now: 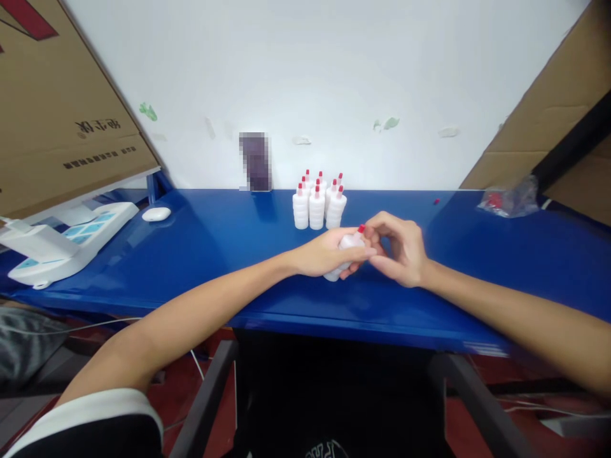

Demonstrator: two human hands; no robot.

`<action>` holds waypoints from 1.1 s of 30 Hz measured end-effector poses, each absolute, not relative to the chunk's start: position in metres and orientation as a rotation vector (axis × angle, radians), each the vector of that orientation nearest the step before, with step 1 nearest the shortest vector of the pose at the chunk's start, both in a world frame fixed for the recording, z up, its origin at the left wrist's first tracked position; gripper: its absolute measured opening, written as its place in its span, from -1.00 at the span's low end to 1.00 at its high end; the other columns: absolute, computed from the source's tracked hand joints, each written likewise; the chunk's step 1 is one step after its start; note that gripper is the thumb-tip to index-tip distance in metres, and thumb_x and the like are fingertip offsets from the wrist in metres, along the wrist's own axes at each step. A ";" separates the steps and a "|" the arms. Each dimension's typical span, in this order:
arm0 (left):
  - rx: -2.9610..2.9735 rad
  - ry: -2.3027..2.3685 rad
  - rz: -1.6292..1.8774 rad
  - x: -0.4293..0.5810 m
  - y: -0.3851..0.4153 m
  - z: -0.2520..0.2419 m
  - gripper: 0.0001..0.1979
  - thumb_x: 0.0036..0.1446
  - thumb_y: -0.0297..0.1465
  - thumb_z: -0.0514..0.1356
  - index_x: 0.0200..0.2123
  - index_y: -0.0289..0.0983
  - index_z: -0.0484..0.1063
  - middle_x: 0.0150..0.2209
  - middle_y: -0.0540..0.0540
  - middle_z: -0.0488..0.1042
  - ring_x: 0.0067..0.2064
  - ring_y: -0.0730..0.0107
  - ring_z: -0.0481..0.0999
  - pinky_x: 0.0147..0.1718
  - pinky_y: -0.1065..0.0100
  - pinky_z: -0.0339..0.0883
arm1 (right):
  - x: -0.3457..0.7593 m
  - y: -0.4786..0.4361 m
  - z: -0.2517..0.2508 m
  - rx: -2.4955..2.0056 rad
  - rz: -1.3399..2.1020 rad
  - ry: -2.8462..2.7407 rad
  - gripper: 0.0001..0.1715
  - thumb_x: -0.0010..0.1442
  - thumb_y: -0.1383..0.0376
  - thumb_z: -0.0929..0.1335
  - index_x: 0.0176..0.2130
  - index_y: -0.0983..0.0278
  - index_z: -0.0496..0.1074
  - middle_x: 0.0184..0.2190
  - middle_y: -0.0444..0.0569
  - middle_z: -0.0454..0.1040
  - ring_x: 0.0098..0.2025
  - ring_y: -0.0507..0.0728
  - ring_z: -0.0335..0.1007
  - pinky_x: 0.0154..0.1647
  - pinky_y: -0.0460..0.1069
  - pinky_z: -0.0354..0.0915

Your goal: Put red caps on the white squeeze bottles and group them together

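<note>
Holding a tilted white bottle (347, 245) at mid table (214, 254), the left hand (324, 254) wraps its body; the right hand (401, 251), at 3 o'clock, pinches the red cap (361, 229). Capped bottles (317, 203) stand clustered at 12 o'clock, further back.

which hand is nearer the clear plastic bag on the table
Right. The right hand is left of the bag; the left hand is farther left, holding a white bottle.

Bottle cluster (319, 202) blocks behind; bare table (219, 248) lies open leftward.
</note>
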State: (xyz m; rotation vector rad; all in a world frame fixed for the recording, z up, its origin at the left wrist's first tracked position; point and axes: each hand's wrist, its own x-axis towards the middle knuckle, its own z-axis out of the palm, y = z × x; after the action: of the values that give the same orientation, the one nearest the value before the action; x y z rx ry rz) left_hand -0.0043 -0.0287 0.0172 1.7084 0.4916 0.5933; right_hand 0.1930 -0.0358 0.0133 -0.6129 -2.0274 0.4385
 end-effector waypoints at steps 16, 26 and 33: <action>2.675 0.587 0.568 -0.029 -0.016 0.021 -0.80 0.20 -0.39 0.11 -0.12 -0.28 0.44 -0.37 0.00 0.52 -0.40 0.41 0.44 -0.37 0.39 0.24 | 0.189 -0.033 0.017 -0.583 0.238 -2.478 -0.66 0.46 0.17 0.21 -0.36 0.22 0.25 -0.51 -0.17 0.34 -0.53 0.01 0.18 -0.44 -0.05 0.11; 2.853 0.838 0.449 -0.034 -0.010 0.020 -0.82 0.27 -0.34 0.08 -0.11 -0.25 0.39 -0.34 -0.05 0.53 -0.39 0.33 0.45 -0.42 0.36 0.13 | 0.195 -0.023 0.018 -0.790 0.475 -2.458 -0.57 0.46 0.00 0.21 -0.35 0.20 0.22 -0.56 -0.23 0.25 -0.55 0.00 0.11 -0.47 -0.05 0.09; 2.853 0.806 0.446 -0.031 -0.013 0.023 -0.77 0.24 -0.35 0.10 -0.08 -0.27 0.43 -0.33 -0.08 0.57 -0.40 0.31 0.47 -0.43 0.35 0.16 | 0.190 -0.022 0.017 -0.677 0.443 -2.528 -0.62 0.50 0.11 0.17 -0.33 0.21 0.24 -0.42 -0.13 0.39 -0.45 0.03 0.25 -0.36 -0.03 0.16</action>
State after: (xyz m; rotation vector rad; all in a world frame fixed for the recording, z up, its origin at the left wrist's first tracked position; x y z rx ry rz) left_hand -0.0311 -0.0130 0.0233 2.8533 0.8061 0.4457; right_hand 0.1897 -0.0224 0.0167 -0.6770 -2.5282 0.4426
